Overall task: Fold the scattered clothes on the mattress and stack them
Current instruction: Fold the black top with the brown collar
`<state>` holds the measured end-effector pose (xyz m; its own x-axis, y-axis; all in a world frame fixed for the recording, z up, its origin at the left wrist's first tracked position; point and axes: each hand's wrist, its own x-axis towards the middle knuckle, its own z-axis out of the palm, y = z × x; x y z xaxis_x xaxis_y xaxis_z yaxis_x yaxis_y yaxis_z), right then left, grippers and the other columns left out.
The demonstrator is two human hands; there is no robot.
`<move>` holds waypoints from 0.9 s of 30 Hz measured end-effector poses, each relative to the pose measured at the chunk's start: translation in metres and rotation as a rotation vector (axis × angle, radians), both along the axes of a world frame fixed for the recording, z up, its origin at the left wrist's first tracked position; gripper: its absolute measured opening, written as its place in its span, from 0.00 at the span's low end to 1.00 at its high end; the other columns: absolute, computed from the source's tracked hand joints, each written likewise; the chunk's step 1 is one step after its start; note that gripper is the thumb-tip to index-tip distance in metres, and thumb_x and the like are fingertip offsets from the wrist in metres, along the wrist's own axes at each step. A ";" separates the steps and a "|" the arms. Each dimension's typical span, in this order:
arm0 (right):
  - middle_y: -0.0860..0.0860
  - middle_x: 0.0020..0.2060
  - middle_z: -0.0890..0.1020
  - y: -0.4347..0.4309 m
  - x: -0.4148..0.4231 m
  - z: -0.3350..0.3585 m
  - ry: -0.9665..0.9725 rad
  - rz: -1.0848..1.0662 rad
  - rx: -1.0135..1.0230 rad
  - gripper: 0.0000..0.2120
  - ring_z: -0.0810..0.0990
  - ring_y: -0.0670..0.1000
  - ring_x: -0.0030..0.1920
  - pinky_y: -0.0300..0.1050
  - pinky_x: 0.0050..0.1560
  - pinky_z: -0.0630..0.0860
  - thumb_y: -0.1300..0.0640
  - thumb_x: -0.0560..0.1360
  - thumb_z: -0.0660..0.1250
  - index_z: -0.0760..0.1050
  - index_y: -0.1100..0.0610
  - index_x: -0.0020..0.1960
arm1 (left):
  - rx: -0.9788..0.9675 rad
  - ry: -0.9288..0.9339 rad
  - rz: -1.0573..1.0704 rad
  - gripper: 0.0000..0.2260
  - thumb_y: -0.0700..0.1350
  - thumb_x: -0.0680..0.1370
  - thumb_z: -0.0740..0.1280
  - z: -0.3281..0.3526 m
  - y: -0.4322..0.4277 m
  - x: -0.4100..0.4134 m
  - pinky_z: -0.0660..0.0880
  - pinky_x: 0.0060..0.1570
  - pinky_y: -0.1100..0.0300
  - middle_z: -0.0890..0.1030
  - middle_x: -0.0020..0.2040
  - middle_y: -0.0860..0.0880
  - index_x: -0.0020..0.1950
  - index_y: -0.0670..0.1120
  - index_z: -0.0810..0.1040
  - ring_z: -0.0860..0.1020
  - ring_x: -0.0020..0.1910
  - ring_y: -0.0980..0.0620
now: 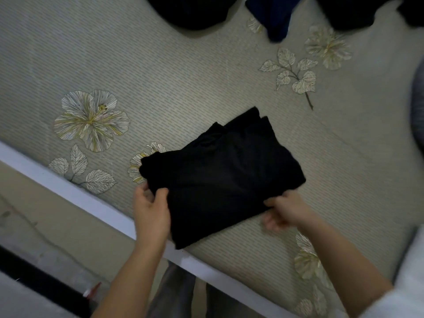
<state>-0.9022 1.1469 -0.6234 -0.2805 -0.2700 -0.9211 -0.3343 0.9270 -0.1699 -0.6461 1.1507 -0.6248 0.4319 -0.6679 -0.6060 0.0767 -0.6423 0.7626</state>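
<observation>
A person stands at the long side of a mattress (183, 76) covered in pale grey-green fabric printed with large cream and yellow flowers and leafy sprigs. A folded black garment (224, 177) lies on the mattress close to its near edge, a rough rectangle set at a slant, with one corner reaching the white border (68, 191) that runs along the side of the bed. The left hand (151, 205) grips the garment's near left corner, thumb on top of the cloth and fingers curled behind it. The right hand (284, 211) pinches the near right edge, thumb pressed on top and fingers tucked below; this hand is slightly blurred. Both forearms are bare, and a white sleeve (408, 283) shows at the right elbow. At the far side of the mattress, well apart from the folded piece, more clothes lie unfolded: a black heap (188, 12) at the far left, a navy piece (273, 17) beside it, and another black piece (358, 12) at the far right, all cut off by the top of the view. A blurred grey shape (420, 106) sits at the right edge; I cannot tell what it is. Below the white border, the person's grey trousers (174, 292) and a beige floor (57, 216) are visible
</observation>
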 end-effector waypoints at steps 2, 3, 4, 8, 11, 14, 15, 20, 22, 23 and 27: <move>0.63 0.31 0.83 0.017 0.005 0.009 -0.054 0.278 0.162 0.12 0.81 0.56 0.26 0.42 0.25 0.76 0.62 0.78 0.57 0.74 0.67 0.40 | -0.018 -0.134 -0.019 0.12 0.42 0.79 0.63 -0.007 -0.001 0.019 0.74 0.49 0.54 0.79 0.48 0.46 0.62 0.49 0.68 0.78 0.49 0.44; 0.63 0.32 0.83 0.020 0.007 0.014 -0.054 0.385 0.156 0.14 0.81 0.55 0.27 0.43 0.27 0.77 0.61 0.78 0.57 0.75 0.67 0.39 | -0.013 -0.207 -0.058 0.13 0.44 0.79 0.63 -0.011 0.000 0.025 0.74 0.48 0.54 0.78 0.48 0.46 0.63 0.49 0.67 0.78 0.49 0.44; 0.61 0.32 0.84 0.019 0.007 0.019 -0.042 0.449 0.073 0.16 0.81 0.53 0.28 0.43 0.30 0.78 0.59 0.79 0.58 0.76 0.67 0.38 | -0.012 -0.288 -0.102 0.17 0.46 0.79 0.64 -0.013 0.001 0.031 0.73 0.51 0.54 0.77 0.51 0.45 0.66 0.48 0.65 0.77 0.52 0.44; 0.50 0.34 0.83 0.005 0.029 0.028 0.085 0.457 -0.531 0.11 0.80 0.47 0.35 0.45 0.42 0.77 0.54 0.78 0.63 0.77 0.59 0.41 | -0.104 -0.709 -0.377 0.28 0.51 0.77 0.61 -0.017 0.005 0.023 0.55 0.69 0.46 0.61 0.73 0.39 0.75 0.43 0.59 0.59 0.72 0.41; 0.52 0.60 0.79 -0.003 0.056 0.012 0.287 0.775 -0.903 0.15 0.76 0.51 0.61 0.45 0.62 0.70 0.52 0.79 0.60 0.75 0.56 0.63 | -0.234 -0.841 -0.698 0.27 0.55 0.79 0.56 -0.019 0.009 -0.007 0.48 0.72 0.44 0.53 0.78 0.42 0.77 0.48 0.56 0.50 0.77 0.43; 0.48 0.78 0.51 -0.012 0.058 -0.016 0.292 1.112 -0.733 0.26 0.45 0.52 0.78 0.55 0.75 0.43 0.45 0.82 0.50 0.51 0.47 0.78 | -0.200 -0.918 -0.957 0.28 0.57 0.81 0.49 -0.038 0.011 -0.018 0.41 0.73 0.47 0.44 0.79 0.45 0.78 0.50 0.48 0.41 0.77 0.48; 0.46 0.78 0.45 -0.017 0.053 -0.024 0.321 1.170 -0.654 0.26 0.39 0.51 0.77 0.57 0.74 0.38 0.42 0.82 0.47 0.45 0.43 0.78 | -0.153 -0.938 -0.985 0.28 0.58 0.81 0.47 -0.045 0.010 -0.016 0.41 0.74 0.46 0.42 0.79 0.45 0.79 0.51 0.46 0.39 0.77 0.49; 0.44 0.78 0.43 -0.039 0.010 -0.039 0.425 0.890 -0.460 0.25 0.39 0.52 0.77 0.61 0.73 0.39 0.40 0.81 0.42 0.42 0.40 0.77 | -0.068 -0.969 -0.997 0.28 0.61 0.80 0.43 -0.061 0.011 -0.006 0.37 0.73 0.48 0.38 0.78 0.45 0.78 0.54 0.42 0.36 0.76 0.48; 0.48 0.78 0.48 -0.043 0.000 -0.037 0.451 0.777 -0.520 0.26 0.47 0.53 0.77 0.60 0.74 0.48 0.42 0.82 0.46 0.45 0.45 0.78 | -0.080 -0.958 -0.984 0.28 0.60 0.80 0.43 -0.060 0.013 -0.007 0.37 0.73 0.48 0.38 0.78 0.46 0.78 0.55 0.42 0.36 0.76 0.49; 0.51 0.77 0.52 -0.046 -0.003 -0.035 0.450 0.686 -0.598 0.28 0.53 0.54 0.76 0.57 0.73 0.53 0.44 0.82 0.50 0.47 0.49 0.78 | -0.096 -0.949 -0.975 0.27 0.60 0.80 0.43 -0.059 0.014 -0.007 0.38 0.74 0.48 0.38 0.78 0.46 0.78 0.55 0.42 0.36 0.76 0.49; 0.57 0.71 0.62 -0.069 -0.008 -0.033 0.368 0.273 -0.645 0.30 0.65 0.54 0.69 0.44 0.67 0.62 0.50 0.79 0.63 0.57 0.61 0.75 | -0.143 -0.849 -0.762 0.28 0.59 0.80 0.49 -0.051 0.008 -0.009 0.42 0.72 0.46 0.44 0.79 0.46 0.78 0.54 0.45 0.43 0.77 0.47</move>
<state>-0.9099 1.0780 -0.6568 -0.3833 -0.8226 -0.4199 -0.6751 0.5598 -0.4804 -0.6551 1.1590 -0.6755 0.1186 -0.9704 -0.2103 -0.8680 -0.2042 0.4526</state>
